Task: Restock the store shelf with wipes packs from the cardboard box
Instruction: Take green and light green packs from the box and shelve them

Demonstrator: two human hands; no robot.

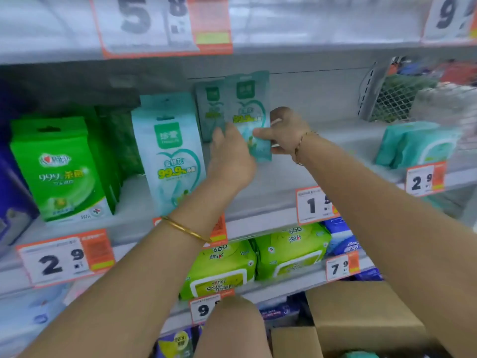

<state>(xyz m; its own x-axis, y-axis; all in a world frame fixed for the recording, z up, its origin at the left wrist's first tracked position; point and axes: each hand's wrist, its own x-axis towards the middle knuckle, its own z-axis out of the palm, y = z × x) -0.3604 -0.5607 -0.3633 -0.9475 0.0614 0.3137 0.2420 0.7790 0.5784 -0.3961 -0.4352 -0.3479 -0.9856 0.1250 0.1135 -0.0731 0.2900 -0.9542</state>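
Hands [231, 156] [286, 133] on "99.9%" wipes pack [251, 109]

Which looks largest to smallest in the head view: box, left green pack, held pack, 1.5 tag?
1. Box, nearest the camera.
2. Green pack.
3. Held pack, farther back and partly hidden, so that rank is unsure.
4. 1.5 tag.

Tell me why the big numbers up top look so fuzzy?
Head view: the top price sign and the mesh basket are smeared with blur; the held wipes pack looks soft; the standing teal pack is sharper; the wide lens bends the shelf edge.
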